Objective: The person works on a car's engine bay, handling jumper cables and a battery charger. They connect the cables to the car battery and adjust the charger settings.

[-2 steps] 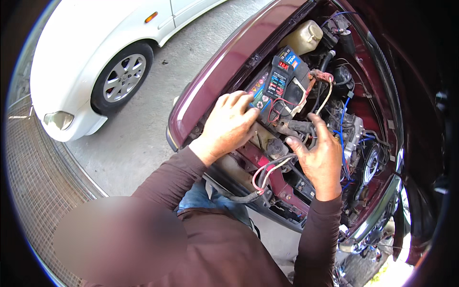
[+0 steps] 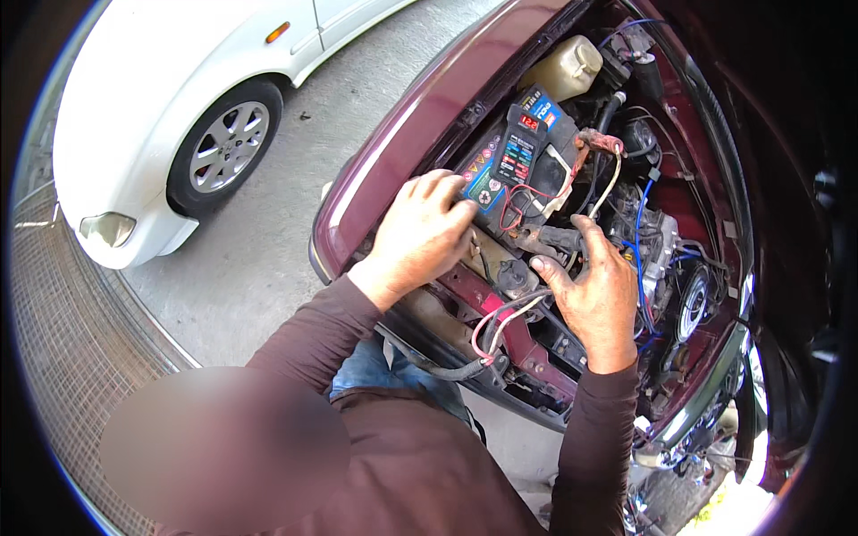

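A car battery (image 2: 483, 170) with a blue label sits in the open engine bay. On top of it lies a black battery tester (image 2: 521, 147) with a lit red display and thin red and black leads. My left hand (image 2: 420, 234) rests by the battery's near left corner, its fingers extended and nothing visible in them. At the near right side, my right hand (image 2: 597, 295) holds its thumb and index finger apart beside a dark cable clamp (image 2: 559, 237); its other fingers are partly hidden. A red-wrapped cable clamp (image 2: 599, 141) is at the battery's far side.
The maroon fender (image 2: 384, 147) edges the bay on the left. A yellowed plastic reservoir (image 2: 569, 67) stands behind the battery. Red, white and grey wires (image 2: 492, 335) loop over the front panel. The engine (image 2: 657, 241) is to the right. A white car (image 2: 179, 107) is parked to the left.
The view has shifted very slightly. My left hand has edged a little to the left, away from the battery; my right hand keeps nearly the same pose.
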A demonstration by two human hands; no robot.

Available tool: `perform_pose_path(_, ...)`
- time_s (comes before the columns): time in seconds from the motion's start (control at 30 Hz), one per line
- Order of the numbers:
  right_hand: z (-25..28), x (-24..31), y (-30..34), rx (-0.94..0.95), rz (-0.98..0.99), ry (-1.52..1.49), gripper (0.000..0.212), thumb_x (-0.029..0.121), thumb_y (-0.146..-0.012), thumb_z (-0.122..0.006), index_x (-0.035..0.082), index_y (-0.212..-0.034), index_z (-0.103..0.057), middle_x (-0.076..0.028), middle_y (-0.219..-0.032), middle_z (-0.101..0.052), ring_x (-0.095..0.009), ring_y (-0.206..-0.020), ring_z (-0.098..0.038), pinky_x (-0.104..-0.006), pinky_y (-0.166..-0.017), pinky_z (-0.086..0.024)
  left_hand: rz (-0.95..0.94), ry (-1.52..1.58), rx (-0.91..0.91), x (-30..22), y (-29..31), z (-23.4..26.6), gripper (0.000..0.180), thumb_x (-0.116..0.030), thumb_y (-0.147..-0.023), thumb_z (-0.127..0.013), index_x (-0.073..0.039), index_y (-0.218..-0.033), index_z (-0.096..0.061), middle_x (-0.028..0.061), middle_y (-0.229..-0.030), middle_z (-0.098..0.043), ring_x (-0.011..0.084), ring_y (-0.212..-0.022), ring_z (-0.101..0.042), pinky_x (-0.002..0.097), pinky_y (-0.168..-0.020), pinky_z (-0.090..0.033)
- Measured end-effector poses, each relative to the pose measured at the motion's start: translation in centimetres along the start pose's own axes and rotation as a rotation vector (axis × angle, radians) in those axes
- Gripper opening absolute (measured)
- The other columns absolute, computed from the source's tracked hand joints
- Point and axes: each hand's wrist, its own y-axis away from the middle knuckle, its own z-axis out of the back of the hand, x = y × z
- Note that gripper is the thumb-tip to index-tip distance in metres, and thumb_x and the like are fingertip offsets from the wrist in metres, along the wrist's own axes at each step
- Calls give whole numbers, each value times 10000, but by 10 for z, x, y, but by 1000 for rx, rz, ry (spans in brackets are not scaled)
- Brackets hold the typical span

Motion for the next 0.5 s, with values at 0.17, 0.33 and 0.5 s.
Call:
perform_pose_path(0.17, -17, -4, -8, -36, 2, -9, 479, 425, -864, -805, 60, -1145, -673, -172, -954, -737, -380, -854, -722, -454, -712, -559, 15, 239, 25, 17, 11, -1, 450, -68, -774, -739, -16, -1210, -638, 174, -1289, -584, 396, -1278, -542, 487, -1090, -466)
perform_pose_path(0.33, -35, -14, -16, -102, -73, -284, 200, 227, -929, -763, 47, -953, -680, -170, -809, -719, -377, -746, -722, -423, -646, -541, 27, 261, -46, 20, 7, -6, 462, -23, -750, -741, -15, -1202, -645, 171, -1268, -605, 403, -1256, -561, 484, -1073, -486)
perform_pose_path(0.5, -38, -26, -36, -57, -72, -335, 119, 134, -946, -711, 31, -912, -662, -163, -720, -677, -322, -651, -701, -375, -605, -510, 39, 251, -50, 21, 7, -8, 460, -10, -736, -735, -14, -1189, -654, 176, -1262, -614, 406, -1247, -571, 499, -1061, -496)
